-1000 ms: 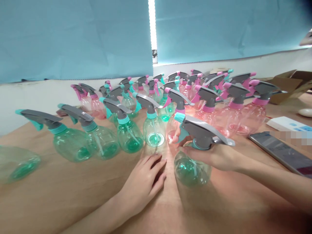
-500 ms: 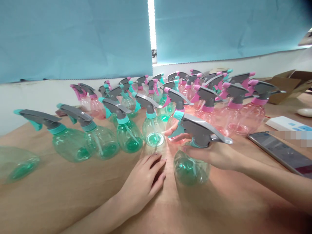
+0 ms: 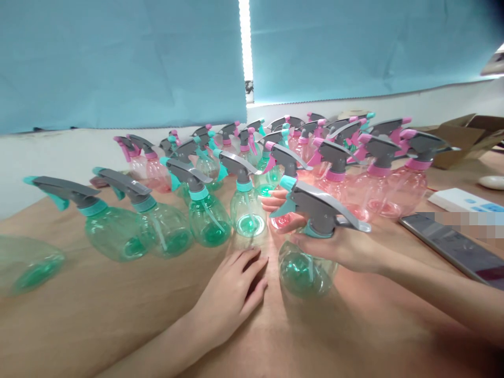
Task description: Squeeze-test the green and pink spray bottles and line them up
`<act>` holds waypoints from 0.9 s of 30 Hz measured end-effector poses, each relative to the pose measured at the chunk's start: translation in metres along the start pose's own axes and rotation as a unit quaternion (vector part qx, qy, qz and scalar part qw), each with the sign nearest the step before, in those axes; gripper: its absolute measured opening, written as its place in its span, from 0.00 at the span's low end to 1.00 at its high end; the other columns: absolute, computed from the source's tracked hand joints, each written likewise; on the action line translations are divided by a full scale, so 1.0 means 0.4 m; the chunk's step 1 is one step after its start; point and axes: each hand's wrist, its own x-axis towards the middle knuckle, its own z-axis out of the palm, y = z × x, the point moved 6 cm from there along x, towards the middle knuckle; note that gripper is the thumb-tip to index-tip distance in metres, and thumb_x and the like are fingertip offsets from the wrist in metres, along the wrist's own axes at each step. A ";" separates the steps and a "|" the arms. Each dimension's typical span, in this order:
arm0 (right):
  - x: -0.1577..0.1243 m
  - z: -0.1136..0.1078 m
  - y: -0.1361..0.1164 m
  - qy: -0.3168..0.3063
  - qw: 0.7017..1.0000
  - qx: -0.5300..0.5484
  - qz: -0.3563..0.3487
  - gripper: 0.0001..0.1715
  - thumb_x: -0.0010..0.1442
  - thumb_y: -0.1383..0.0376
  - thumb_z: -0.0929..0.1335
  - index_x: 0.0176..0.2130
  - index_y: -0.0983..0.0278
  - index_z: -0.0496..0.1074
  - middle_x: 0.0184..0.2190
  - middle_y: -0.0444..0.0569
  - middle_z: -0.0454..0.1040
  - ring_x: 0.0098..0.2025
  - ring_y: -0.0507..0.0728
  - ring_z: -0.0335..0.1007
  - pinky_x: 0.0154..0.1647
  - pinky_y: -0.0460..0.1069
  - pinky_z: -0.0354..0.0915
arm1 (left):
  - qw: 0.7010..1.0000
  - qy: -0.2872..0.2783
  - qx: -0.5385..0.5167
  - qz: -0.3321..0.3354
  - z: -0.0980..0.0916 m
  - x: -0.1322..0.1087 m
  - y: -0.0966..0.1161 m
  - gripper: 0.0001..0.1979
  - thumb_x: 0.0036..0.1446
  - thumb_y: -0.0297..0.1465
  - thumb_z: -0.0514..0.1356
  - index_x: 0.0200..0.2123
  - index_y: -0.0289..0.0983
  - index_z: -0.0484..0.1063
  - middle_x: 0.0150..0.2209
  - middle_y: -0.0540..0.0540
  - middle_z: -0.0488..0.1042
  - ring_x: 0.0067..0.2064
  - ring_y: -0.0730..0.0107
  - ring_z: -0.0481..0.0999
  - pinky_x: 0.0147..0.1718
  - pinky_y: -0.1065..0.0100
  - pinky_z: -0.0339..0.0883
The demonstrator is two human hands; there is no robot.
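A clear green spray bottle (image 3: 305,270) with a grey head and turquoise nozzle is upright at the centre right. My right hand (image 3: 338,249) grips it around the neck from behind, thumb across the front. The other fingers of that hand stretch out beyond the turquoise trigger (image 3: 281,207). On the brown table (image 3: 129,310) my left hand (image 3: 232,286) lies palm down with its fingers loosely spread, holding nothing. Nearest to its fingertips stands another green spray bottle (image 3: 248,210). Whether the gripped bottle's base touches the table I cannot tell.
More green spray bottles (image 3: 208,220) form a row to the left. Several pink spray bottles (image 3: 405,184) crowd the back and right. At the right lie a phone (image 3: 444,244), a white box (image 3: 464,202) and an open cardboard box (image 3: 460,139). Blue curtains (image 3: 118,58) hang behind.
My right hand's fingers have straightened away from the trigger, which has swung forward. The gripped bottle has shifted very slightly left and up. My left hand has stayed still.
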 end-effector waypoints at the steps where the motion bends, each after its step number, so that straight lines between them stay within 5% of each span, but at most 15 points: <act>1: 0.000 -0.001 -0.001 0.004 1.000 -0.003 -0.001 0.34 0.54 0.72 0.66 0.59 0.51 0.63 0.52 0.44 0.74 0.49 0.60 0.74 0.43 0.52 0.74 | 1.000 0.002 -0.001 0.000 -0.001 0.000 0.000 0.17 0.65 0.31 0.52 0.56 0.36 0.66 0.54 0.39 0.69 0.56 0.54 0.67 0.53 0.52 0.65; 9: 0.000 -0.009 -0.033 0.057 0.998 -0.017 0.000 0.27 0.53 0.71 0.66 0.51 0.54 0.70 0.44 0.45 0.77 0.41 0.58 0.76 0.44 0.54 0.73 | 1.000 0.002 -0.008 -0.001 -0.002 0.000 0.001 0.17 0.66 0.30 0.52 0.56 0.37 0.66 0.54 0.39 0.69 0.55 0.54 0.68 0.52 0.52 0.65; 19: -0.001 -0.005 -0.011 0.019 0.999 -0.041 0.019 0.21 0.57 0.72 0.65 0.49 0.55 0.71 0.37 0.43 0.79 0.37 0.57 0.76 0.36 0.50 0.74 | 1.000 -0.007 -0.006 -0.003 0.002 0.001 0.000 0.17 0.66 0.30 0.52 0.56 0.35 0.66 0.54 0.39 0.68 0.56 0.55 0.66 0.54 0.53 0.63; 27: 0.003 -0.003 -0.020 0.036 0.999 -0.009 0.017 0.33 0.52 0.75 0.66 0.55 0.55 0.67 0.44 0.44 0.78 0.44 0.57 0.75 0.45 0.51 0.71 | 1.000 -0.004 -0.006 -0.002 0.000 0.001 0.000 0.17 0.66 0.30 0.52 0.56 0.35 0.66 0.54 0.39 0.69 0.56 0.54 0.67 0.53 0.52 0.64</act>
